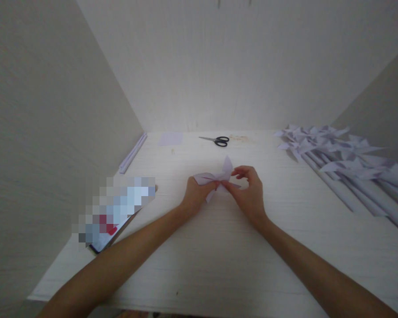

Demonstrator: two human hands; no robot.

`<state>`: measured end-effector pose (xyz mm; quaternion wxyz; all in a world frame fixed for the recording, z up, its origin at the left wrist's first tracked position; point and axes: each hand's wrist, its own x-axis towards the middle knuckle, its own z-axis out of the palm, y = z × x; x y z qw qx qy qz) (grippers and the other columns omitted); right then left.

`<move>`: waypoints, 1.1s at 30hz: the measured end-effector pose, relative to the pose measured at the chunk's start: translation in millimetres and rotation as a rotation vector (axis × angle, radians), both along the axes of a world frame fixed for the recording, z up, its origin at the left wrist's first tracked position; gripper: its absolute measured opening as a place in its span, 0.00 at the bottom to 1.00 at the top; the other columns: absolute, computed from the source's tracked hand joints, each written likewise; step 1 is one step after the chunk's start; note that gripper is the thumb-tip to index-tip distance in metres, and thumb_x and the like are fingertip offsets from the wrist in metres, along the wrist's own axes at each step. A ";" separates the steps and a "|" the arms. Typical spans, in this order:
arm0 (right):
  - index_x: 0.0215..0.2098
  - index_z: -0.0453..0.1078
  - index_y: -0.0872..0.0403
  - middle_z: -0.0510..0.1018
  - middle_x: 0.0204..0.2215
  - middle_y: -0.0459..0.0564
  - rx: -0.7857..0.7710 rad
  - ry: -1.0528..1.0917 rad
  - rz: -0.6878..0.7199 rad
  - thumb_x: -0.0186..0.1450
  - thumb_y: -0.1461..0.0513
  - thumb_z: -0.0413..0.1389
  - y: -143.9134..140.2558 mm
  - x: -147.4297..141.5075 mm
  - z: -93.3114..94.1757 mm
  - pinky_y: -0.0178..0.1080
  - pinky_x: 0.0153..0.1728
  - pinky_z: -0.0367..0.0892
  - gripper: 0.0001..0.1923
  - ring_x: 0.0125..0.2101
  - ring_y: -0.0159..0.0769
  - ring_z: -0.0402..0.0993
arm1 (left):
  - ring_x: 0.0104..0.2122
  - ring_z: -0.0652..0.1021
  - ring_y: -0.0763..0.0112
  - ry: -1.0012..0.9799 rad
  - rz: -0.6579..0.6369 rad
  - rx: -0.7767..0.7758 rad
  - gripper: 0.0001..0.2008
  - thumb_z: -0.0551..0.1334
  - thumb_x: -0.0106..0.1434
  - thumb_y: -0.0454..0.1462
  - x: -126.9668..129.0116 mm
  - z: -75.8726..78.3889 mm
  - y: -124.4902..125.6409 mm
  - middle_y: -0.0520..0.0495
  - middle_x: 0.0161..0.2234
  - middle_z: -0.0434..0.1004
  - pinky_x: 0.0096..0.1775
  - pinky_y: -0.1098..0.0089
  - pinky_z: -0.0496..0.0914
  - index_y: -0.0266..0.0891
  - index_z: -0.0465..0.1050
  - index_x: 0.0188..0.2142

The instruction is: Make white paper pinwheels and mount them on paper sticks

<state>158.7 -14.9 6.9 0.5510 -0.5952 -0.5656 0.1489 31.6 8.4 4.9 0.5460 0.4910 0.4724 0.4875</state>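
Note:
A pale lilac folded paper piece (pixel 215 177), shaped like a pinwheel with pointed flaps, sits just above the white table (pixel 219 247) at its middle. My left hand (pixel 197 194) grips its left side with thumb and fingers. My right hand (pixel 248 187) pinches its right side near the centre. One flap points up between the two hands.
Black-handled scissors (pixel 217 140) lie at the back centre beside a small lilac paper square (pixel 170 138). A pile of finished paper pinwheels on rolled paper sticks (pixel 345 163) fills the right side. Rolled sticks (pixel 132 152) lie along the left wall. A blurred flat item (pixel 114 212) lies at left.

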 end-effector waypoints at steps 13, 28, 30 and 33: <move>0.36 0.55 0.51 0.72 0.21 0.43 -0.220 0.404 0.316 0.43 0.61 0.61 5.6 4.5 2.6 0.40 0.27 0.67 0.24 0.26 0.38 0.72 | 0.24 0.70 0.74 -0.022 -0.068 0.062 0.08 0.63 0.43 0.37 -1.4 5.5 -2.0 0.51 0.22 0.69 0.27 0.74 0.63 0.34 0.69 0.23; 0.39 0.52 0.50 0.68 0.14 0.36 -0.659 0.259 0.648 0.41 0.69 0.59 9.6 31.2 8.7 0.28 0.14 0.55 0.30 0.15 0.27 0.64 | 0.25 0.72 0.72 -0.110 -0.679 -0.413 0.11 0.60 0.45 0.38 -23.7 25.2 19.2 0.43 0.25 0.74 0.30 0.72 0.63 0.29 0.73 0.25; 0.39 0.52 0.51 0.66 0.13 0.34 -0.669 0.236 0.678 0.41 0.70 0.59 9.5 31.3 7.2 0.28 0.14 0.54 0.30 0.14 0.26 0.62 | 0.23 0.71 0.74 0.001 -0.691 -0.386 0.10 0.60 0.45 0.37 -22.4 26.1 17.7 0.44 0.23 0.73 0.28 0.73 0.62 0.30 0.73 0.25; 0.39 0.52 0.51 0.66 0.13 0.34 -0.673 0.216 0.700 0.40 0.70 0.59 9.2 30.0 4.7 0.28 0.14 0.54 0.30 0.13 0.26 0.61 | 0.18 0.67 0.77 0.212 -0.665 -0.288 0.10 0.61 0.44 0.37 -18.6 24.7 14.3 0.49 0.18 0.70 0.23 0.75 0.58 0.31 0.73 0.24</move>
